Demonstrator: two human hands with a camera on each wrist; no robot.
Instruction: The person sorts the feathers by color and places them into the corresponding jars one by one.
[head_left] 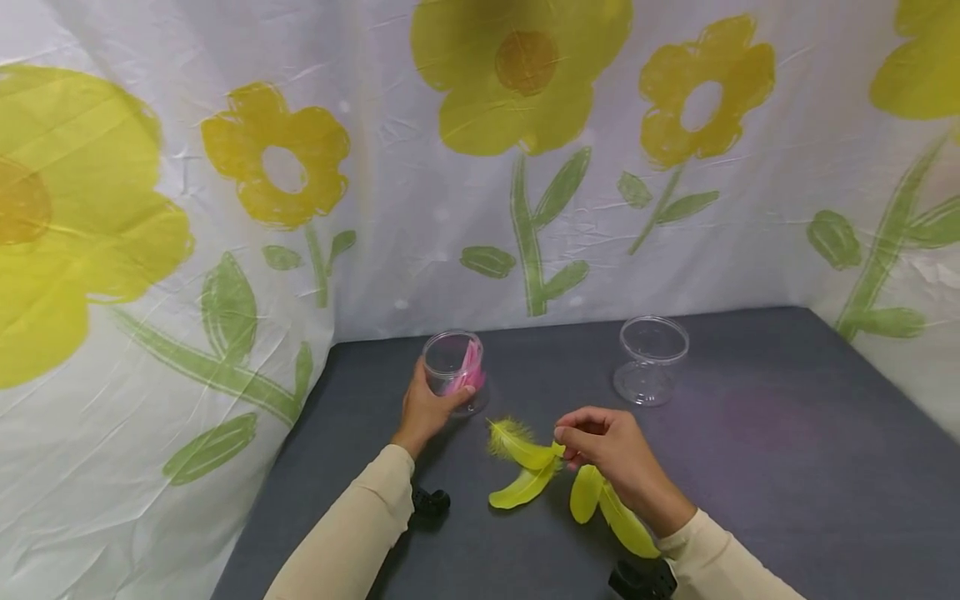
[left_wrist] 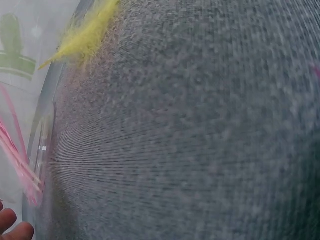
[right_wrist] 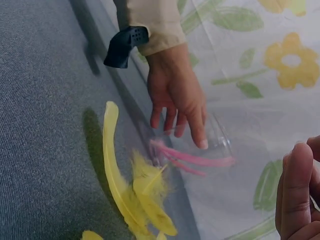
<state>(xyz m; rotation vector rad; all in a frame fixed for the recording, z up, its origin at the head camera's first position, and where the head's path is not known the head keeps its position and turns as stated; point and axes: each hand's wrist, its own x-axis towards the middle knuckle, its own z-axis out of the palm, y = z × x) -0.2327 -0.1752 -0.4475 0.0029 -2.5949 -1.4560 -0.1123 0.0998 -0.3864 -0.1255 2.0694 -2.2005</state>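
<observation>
- Head view: the left hand (head_left: 429, 406) wraps its grip round a clear jar (head_left: 453, 372) that stands upright on the grey desk (head_left: 750, 467), left of centre; pink feathers (head_left: 468, 372) lean inside it.
- The right hand (head_left: 611, 450) has its grip pinched together on the quill end of a yellow feather (head_left: 517, 446). That feather's long axis runs left and a little far from the pinch, with its fluffy tip pointing towards the jar.
- The jar mouth lies up and to the left of the pinch, near it but apart. The right hand is the one carrying the feather; the left hand is the one on the jar.
- More yellow feathers (head_left: 609, 510) lie flat on the desk under and beside the right hand. A second clear jar (head_left: 651, 360) stands far right, well apart from both hands.
- Left wrist view: mostly blurred desk weave. The jar wall (left_wrist: 42, 150) curves along the left edge with pink quills behind it, and a yellow feather tip (left_wrist: 85, 37) shows at the top.
- Right wrist view: the left hand's fingers (right_wrist: 197, 132) curl over the jar, pink feathers showing through its wall. Yellow feathers (right_wrist: 132, 192) lie just near of it, long axes running roughly along the desk towards the jar. The right hand's fingers (right_wrist: 295, 192) show at the right edge; what they pinch is out of this frame.
</observation>
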